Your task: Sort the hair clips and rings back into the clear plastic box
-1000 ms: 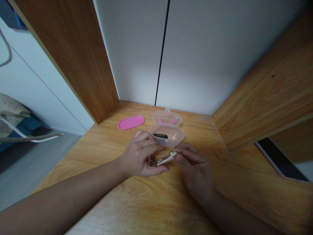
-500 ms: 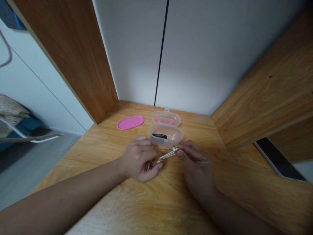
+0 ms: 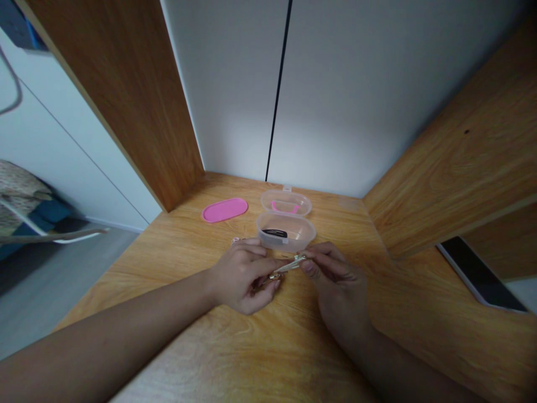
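Note:
A slim pale hair clip (image 3: 289,265) with gold-coloured metal spans the gap between my two hands. My left hand (image 3: 243,274) is curled around its left end, together with gold metal pieces (image 3: 273,276) that its fingers partly hide. With thumb and forefinger, my right hand (image 3: 338,280) pinches the clip's other end. Just beyond my hands stands an open clear plastic case (image 3: 304,238). Inside it lie black snap hair clips (image 3: 274,233); its hinged lid (image 3: 308,202) is tipped back, with a pink strip (image 3: 291,208) in it.
A pink oval tray (image 3: 225,210) lies left of the case. Some small item (image 3: 236,240) peeks out behind my left hand. Farther right, a dark-screened phone (image 3: 478,274) rests by the wooden side panel (image 3: 474,145). White panels (image 3: 327,112) close off the back.
The clip's pale strips were apart and now lie closer together. My left fingers have come down over the gold pieces. A small item now shows behind my left hand.

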Tool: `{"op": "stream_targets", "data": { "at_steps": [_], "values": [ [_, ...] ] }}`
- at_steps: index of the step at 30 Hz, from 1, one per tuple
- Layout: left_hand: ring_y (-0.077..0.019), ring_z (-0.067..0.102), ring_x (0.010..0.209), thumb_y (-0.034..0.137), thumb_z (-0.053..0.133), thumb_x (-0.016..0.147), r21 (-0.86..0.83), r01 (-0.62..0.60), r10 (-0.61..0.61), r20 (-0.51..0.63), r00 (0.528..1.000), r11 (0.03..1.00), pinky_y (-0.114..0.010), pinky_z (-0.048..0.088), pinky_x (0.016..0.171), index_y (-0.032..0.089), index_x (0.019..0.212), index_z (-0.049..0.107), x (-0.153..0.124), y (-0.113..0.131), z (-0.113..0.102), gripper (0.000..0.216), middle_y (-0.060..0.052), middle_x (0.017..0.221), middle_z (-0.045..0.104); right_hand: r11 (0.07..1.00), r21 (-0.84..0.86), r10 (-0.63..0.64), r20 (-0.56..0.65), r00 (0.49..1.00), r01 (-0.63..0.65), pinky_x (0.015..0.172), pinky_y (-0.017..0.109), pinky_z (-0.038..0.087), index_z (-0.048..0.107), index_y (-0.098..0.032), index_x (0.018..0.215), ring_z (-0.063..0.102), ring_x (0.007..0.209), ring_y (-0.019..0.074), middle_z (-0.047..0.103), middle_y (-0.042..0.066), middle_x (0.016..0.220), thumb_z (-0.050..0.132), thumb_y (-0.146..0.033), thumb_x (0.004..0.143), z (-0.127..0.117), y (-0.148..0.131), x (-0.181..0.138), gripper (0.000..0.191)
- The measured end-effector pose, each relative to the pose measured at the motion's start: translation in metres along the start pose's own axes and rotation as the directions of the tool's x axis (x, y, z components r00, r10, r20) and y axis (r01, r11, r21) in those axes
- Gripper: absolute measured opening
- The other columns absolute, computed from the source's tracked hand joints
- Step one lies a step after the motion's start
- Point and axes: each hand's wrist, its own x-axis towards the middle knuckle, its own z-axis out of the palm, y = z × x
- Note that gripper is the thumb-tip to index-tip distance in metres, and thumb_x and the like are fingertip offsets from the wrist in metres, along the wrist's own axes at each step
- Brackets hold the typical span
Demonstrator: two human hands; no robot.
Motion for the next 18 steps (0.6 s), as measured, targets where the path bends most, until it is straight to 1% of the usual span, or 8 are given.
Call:
{"op": "stream_targets", "data": {
  "at_steps": [4, 7, 9, 12, 13, 15, 18],
  "values": [
    [-0.0142, 0.051, 0.05, 0.02, 0.054, 0.083, -0.02, 0.004, -0.004, -0.009, 1.0, 1.0, -0.03, 0.04, 0.058, 0.018, 0.102, 0.065, 0.001, 0.0003, -0.0005, 0.022, 0.003, 0.052, 0.055, 0.999, 0.015, -0.029, 0.006, 1.0, 0.029, 0.071, 0.03, 0.055, 0.081, -0.032, 0.093, 0.065, 0.08, 0.0168, 0.068, 0.003, 0.085, 0.074, -0.026, 0.085, 0.0009, 0.003, -0.0021, 0.012],
    [-0.0139, 0.049, 0.049, 0.018, 0.054, 0.084, -0.027, 0.0, 0.0, -0.019, 1.0, 1.0, -0.03, 0.039, 0.057, 0.018, 0.097, 0.066, 0.002, 0.001, -0.0013, 0.018, 0.003, 0.051, 0.054, 0.996, 0.062, -0.061, 0.016, 0.998, 0.06, 0.073, 0.029, 0.053, 0.079, -0.034, 0.098, 0.063, 0.083, 0.0156, 0.067, 0.001, 0.088, 0.072, -0.023, 0.087, 0.0025, 0.0055, -0.0042, 0.017],
    [-0.0137, 0.048, 0.048, 0.017, 0.054, 0.083, -0.027, -0.011, 0.01, -0.026, 1.0, 1.0, -0.03, 0.038, 0.057, 0.018, 0.097, 0.067, 0.002, 0.0011, -0.0014, 0.019, 0.003, 0.05, 0.054, 0.992, 0.096, -0.081, 0.032, 0.996, 0.078, 0.074, 0.028, 0.052, 0.078, -0.035, 0.101, 0.062, 0.084, 0.0148, 0.065, 0.001, 0.089, 0.071, -0.02, 0.089, 0.0035, 0.007, -0.0054, 0.021],
    [-0.0135, 0.047, 0.048, 0.016, 0.055, 0.083, -0.032, -0.025, 0.023, -0.054, 0.998, 0.999, -0.03, 0.037, 0.058, 0.017, 0.1, 0.068, 0.0006, 0.0, -0.0006, 0.021, 0.003, 0.05, 0.053, 0.984, 0.144, -0.111, 0.047, 0.993, 0.103, 0.075, 0.028, 0.051, 0.077, -0.034, 0.1, 0.061, 0.086, 0.0151, 0.064, 0.001, 0.091, 0.071, -0.019, 0.088, 0.0039, 0.0085, -0.0064, 0.02],
    [-0.0134, 0.047, 0.048, 0.016, 0.055, 0.083, -0.035, -0.028, 0.026, -0.066, 0.998, 0.999, -0.03, 0.038, 0.058, 0.017, 0.101, 0.068, 0.0, -0.0006, -0.0001, 0.023, 0.003, 0.05, 0.053, 0.982, 0.153, -0.117, 0.052, 0.992, 0.108, 0.076, 0.029, 0.051, 0.076, -0.033, 0.101, 0.06, 0.087, 0.0157, 0.064, 0.002, 0.092, 0.071, -0.02, 0.088, 0.0037, 0.0086, -0.0068, 0.019],
    [-0.0136, 0.048, 0.049, 0.015, 0.056, 0.082, -0.042, -0.035, 0.031, -0.089, 0.996, 0.999, -0.03, 0.038, 0.058, 0.017, 0.104, 0.068, -0.0012, -0.0017, 0.0008, 0.025, 0.003, 0.052, 0.055, 0.979, 0.171, -0.123, 0.073, 0.99, 0.109, 0.079, 0.031, 0.05, 0.073, -0.032, 0.111, 0.059, 0.09, 0.0178, 0.064, 0.003, 0.096, 0.071, -0.026, 0.089, 0.0033, 0.0079, -0.0078, 0.023],
    [-0.0148, 0.054, 0.054, 0.013, 0.056, 0.08, -0.034, -0.041, 0.038, -0.094, 0.995, 0.999, -0.03, 0.041, 0.061, 0.018, 0.106, 0.067, -0.0016, -0.0026, 0.0013, 0.028, 0.001, 0.057, 0.06, 0.968, 0.226, -0.128, 0.08, 0.989, 0.107, 0.082, 0.035, 0.048, 0.065, -0.028, 0.127, 0.057, 0.095, 0.0213, 0.063, 0.006, 0.101, 0.061, -0.042, 0.095, 0.0035, 0.0051, -0.0104, 0.035]
  ]
}}
